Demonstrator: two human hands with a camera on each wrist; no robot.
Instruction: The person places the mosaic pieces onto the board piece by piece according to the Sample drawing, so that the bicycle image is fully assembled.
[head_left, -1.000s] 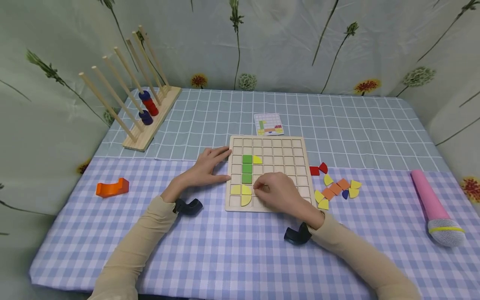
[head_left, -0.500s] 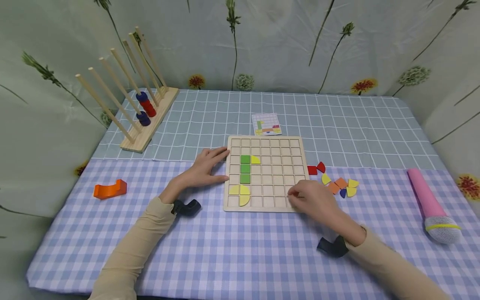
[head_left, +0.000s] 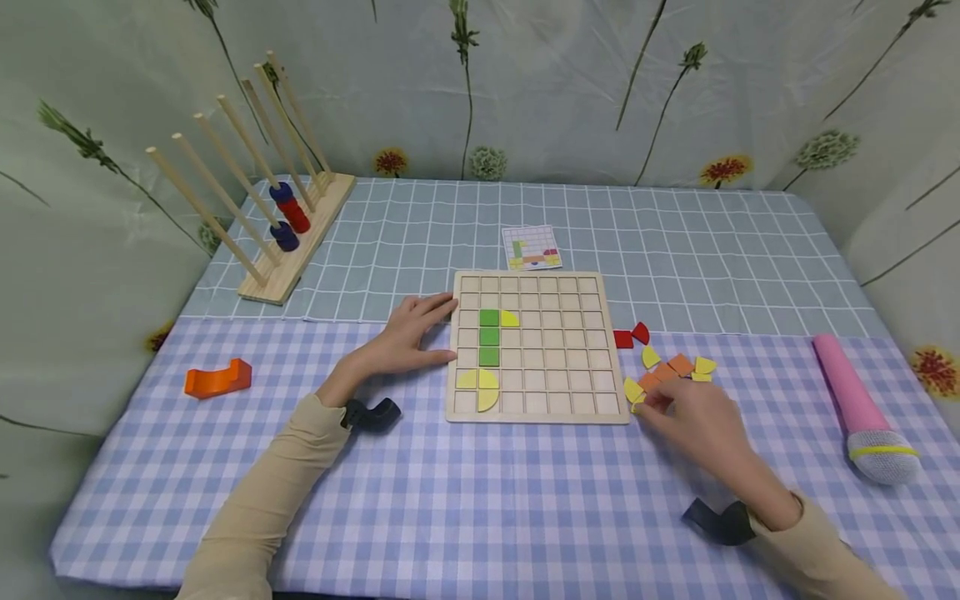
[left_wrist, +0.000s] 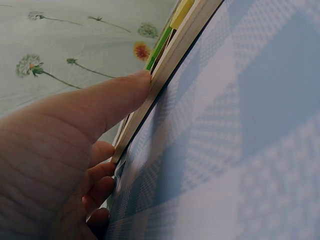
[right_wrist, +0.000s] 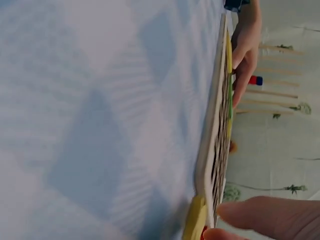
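Observation:
A square wooden grid board [head_left: 551, 287] lies on the table. Three green squares [head_left: 489, 337] form a column in its cells. A yellow quarter-circle [head_left: 509, 319] sits beside the top one, with further yellow quarter-circles [head_left: 488, 399] at the lower left. My left hand [head_left: 408, 337] touches the board's left edge with thumb and fingers spread; the left wrist view shows the thumb [left_wrist: 117, 97] against the rim. Right of the board, my right hand [head_left: 697, 417] reaches into loose pieces, its thumb and finger by a partly covered yellow quarter-circle [head_left: 633, 389]. No clear pinch shows.
Orange squares [head_left: 680, 364], yellow quarter-circles and red pieces [head_left: 623, 339] lie right of the board. A printed pattern card [head_left: 532, 247] lies behind it. A peg stand [head_left: 300, 250] and an orange block [head_left: 218, 379] are left; a pink toy microphone [head_left: 862, 412] lies far right.
My right hand has moved from over the board rightward to the loose pieces, uncovering the board's lower-right cells. My left hand has stayed at the board's left edge.

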